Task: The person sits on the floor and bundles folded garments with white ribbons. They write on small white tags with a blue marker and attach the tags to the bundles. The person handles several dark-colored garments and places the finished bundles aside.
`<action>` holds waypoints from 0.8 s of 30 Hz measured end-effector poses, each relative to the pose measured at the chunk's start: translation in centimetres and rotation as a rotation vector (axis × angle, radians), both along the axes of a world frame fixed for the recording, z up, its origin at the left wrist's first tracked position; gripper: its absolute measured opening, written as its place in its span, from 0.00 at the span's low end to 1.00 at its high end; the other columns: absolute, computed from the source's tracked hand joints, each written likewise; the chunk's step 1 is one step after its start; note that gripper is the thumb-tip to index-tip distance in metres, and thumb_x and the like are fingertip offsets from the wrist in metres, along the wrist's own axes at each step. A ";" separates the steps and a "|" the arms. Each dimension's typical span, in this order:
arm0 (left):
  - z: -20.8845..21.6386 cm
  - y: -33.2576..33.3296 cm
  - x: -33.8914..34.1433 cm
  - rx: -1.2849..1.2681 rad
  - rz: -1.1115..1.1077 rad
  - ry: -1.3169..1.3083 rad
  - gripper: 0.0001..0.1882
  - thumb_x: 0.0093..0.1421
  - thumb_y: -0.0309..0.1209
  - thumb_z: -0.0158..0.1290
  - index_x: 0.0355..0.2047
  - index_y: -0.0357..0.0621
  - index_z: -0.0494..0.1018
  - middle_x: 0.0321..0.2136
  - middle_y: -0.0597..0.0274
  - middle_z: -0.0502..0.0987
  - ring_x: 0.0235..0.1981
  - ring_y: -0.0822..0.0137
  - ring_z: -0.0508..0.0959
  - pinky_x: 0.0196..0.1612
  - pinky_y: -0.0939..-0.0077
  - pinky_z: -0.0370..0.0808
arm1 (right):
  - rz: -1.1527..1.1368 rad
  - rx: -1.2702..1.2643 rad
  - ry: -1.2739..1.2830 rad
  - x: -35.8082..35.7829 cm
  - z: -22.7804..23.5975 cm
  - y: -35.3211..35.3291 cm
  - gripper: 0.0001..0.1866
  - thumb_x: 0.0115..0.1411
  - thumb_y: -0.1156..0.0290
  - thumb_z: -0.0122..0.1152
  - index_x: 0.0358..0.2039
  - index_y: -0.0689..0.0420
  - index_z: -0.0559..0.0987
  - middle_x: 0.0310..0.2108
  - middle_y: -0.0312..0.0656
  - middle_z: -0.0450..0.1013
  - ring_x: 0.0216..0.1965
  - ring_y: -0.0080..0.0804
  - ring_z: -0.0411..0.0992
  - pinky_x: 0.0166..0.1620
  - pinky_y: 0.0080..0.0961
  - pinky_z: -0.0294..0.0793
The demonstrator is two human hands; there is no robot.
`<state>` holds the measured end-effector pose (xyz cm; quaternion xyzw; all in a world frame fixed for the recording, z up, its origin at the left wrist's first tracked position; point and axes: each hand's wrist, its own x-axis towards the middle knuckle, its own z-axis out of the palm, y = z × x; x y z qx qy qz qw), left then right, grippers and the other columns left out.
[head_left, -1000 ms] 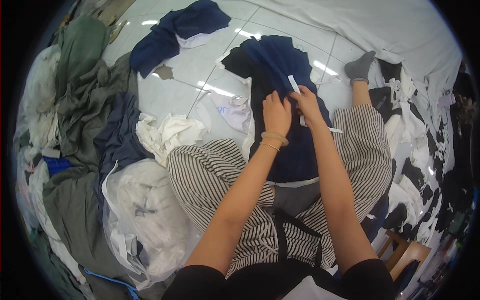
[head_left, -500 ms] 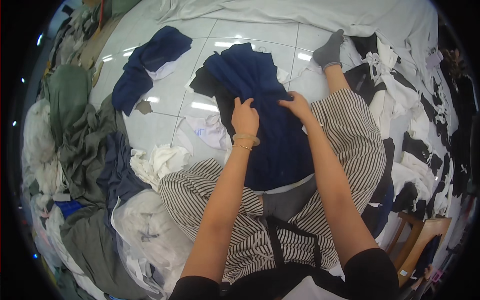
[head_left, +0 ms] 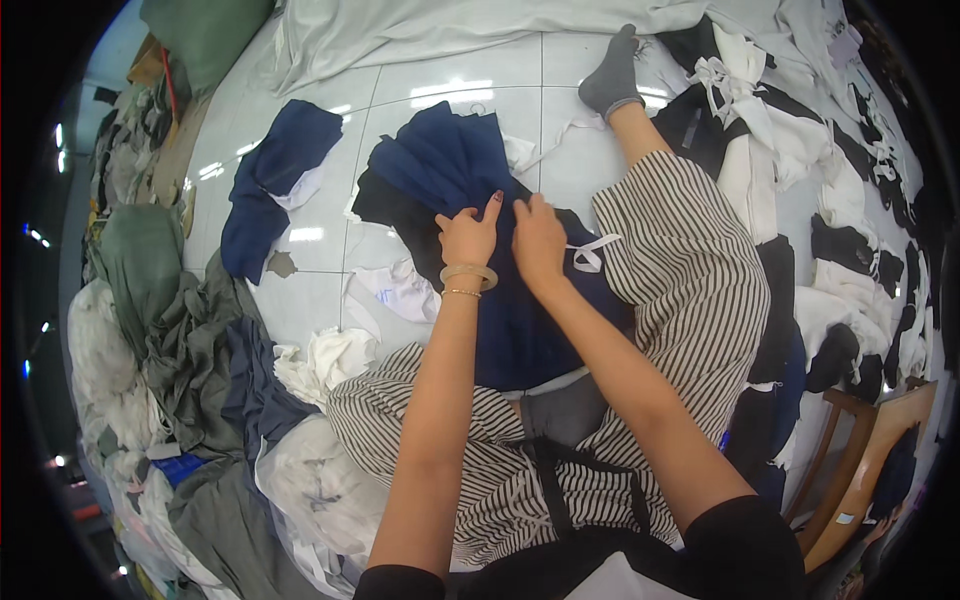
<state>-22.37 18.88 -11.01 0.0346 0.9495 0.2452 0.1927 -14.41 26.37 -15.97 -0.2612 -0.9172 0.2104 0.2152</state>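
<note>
A stack of navy cloth pieces (head_left: 515,345) lies across the floor and my lap, its far end fanned out in folds. A black cloth (head_left: 390,208) shows under its left side. My left hand (head_left: 466,240), with a bangle on the wrist, has its fingers bent on the navy cloth and its thumb raised along a fold. Close beside it, my right hand (head_left: 538,240) is closed on the cloth, fingertips partly hidden. A white tie strip (head_left: 592,252) lies looped right of that hand.
Another navy piece (head_left: 268,190) lies on the tiles at left. White scraps (head_left: 325,362), green-grey cloth (head_left: 190,345) and a filled clear bag (head_left: 318,490) line the left side. Black and white pieces (head_left: 750,180) pile up at right, near a wooden stool (head_left: 865,480).
My right hand has moved left across the navy cloth, close to my left hand. The cloth's right side has shifted, and a white tie strip now shows there. The view has turned slightly.
</note>
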 end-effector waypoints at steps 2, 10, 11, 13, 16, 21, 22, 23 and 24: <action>0.5 1.6 0.8 -0.047 0.047 -0.007 0.38 0.52 0.63 0.55 0.49 0.42 0.77 0.57 0.43 0.63 0.56 0.39 0.68 0.51 0.46 0.72 | 0.021 0.039 0.012 0.2 -0.5 -0.7 0.14 0.51 0.77 0.58 0.40 0.61 0.76 0.37 0.43 0.67 0.39 0.40 0.70 0.35 0.32 0.73; -0.1 3.6 0.3 -0.230 0.123 -0.018 0.19 0.56 0.47 0.58 0.43 0.53 0.81 0.58 0.53 0.61 0.58 0.42 0.66 0.52 0.39 0.70 | 0.085 -0.029 0.033 1.0 0.0 0.4 0.22 0.49 0.76 0.61 0.47 0.60 0.76 0.46 0.47 0.67 0.48 0.45 0.67 0.42 0.36 0.71; -0.5 3.1 0.1 -0.209 0.134 -0.022 0.17 0.56 0.46 0.59 0.43 0.55 0.81 0.58 0.53 0.61 0.58 0.39 0.66 0.53 0.38 0.69 | 0.080 -0.064 -0.025 1.4 0.6 1.0 0.25 0.46 0.75 0.66 0.48 0.59 0.74 0.47 0.47 0.68 0.47 0.46 0.68 0.44 0.39 0.71; -1.0 3.0 -0.1 -0.162 0.129 -0.020 0.15 0.56 0.44 0.60 0.43 0.57 0.81 0.59 0.53 0.60 0.57 0.37 0.66 0.54 0.37 0.69 | 0.015 -0.156 -0.088 1.7 0.2 3.1 0.28 0.44 0.72 0.70 0.48 0.57 0.72 0.45 0.46 0.69 0.46 0.47 0.69 0.44 0.40 0.71; -1.7 2.1 -0.3 -0.123 0.142 -0.011 0.15 0.56 0.43 0.60 0.43 0.57 0.82 0.60 0.52 0.60 0.57 0.36 0.66 0.54 0.37 0.69 | -0.012 -0.254 -0.288 3.1 1.8 4.7 0.28 0.46 0.68 0.73 0.46 0.59 0.70 0.42 0.45 0.70 0.48 0.46 0.69 0.46 0.42 0.72; -2.1 1.9 -0.3 -0.096 0.148 0.005 0.14 0.56 0.42 0.61 0.42 0.56 0.83 0.62 0.50 0.59 0.57 0.34 0.66 0.55 0.38 0.68 | -0.038 -0.265 -0.303 5.9 2.4 5.5 0.30 0.46 0.68 0.74 0.50 0.56 0.72 0.44 0.49 0.67 0.49 0.49 0.69 0.46 0.42 0.73; -2.2 1.7 -0.4 -0.085 0.151 0.010 0.14 0.56 0.42 0.61 0.42 0.56 0.83 0.62 0.49 0.59 0.57 0.34 0.66 0.55 0.38 0.68 | 0.020 -0.216 -0.189 6.0 2.1 5.2 0.27 0.46 0.69 0.72 0.49 0.52 0.75 0.44 0.48 0.66 0.48 0.47 0.68 0.45 0.39 0.72; -2.3 1.7 -0.4 -0.072 0.150 0.012 0.14 0.56 0.42 0.61 0.41 0.56 0.83 0.62 0.49 0.59 0.57 0.34 0.66 0.55 0.38 0.68 | 0.095 -0.211 -0.143 5.8 2.3 5.0 0.26 0.46 0.69 0.71 0.48 0.52 0.76 0.44 0.47 0.66 0.47 0.46 0.68 0.45 0.38 0.72; -2.4 1.6 -0.4 -0.060 0.151 0.015 0.14 0.56 0.43 0.61 0.41 0.56 0.83 0.62 0.48 0.59 0.57 0.34 0.65 0.55 0.39 0.68 | 0.171 -0.206 -0.098 5.3 2.5 4.5 0.24 0.46 0.70 0.71 0.47 0.51 0.77 0.44 0.46 0.66 0.46 0.46 0.68 0.45 0.37 0.72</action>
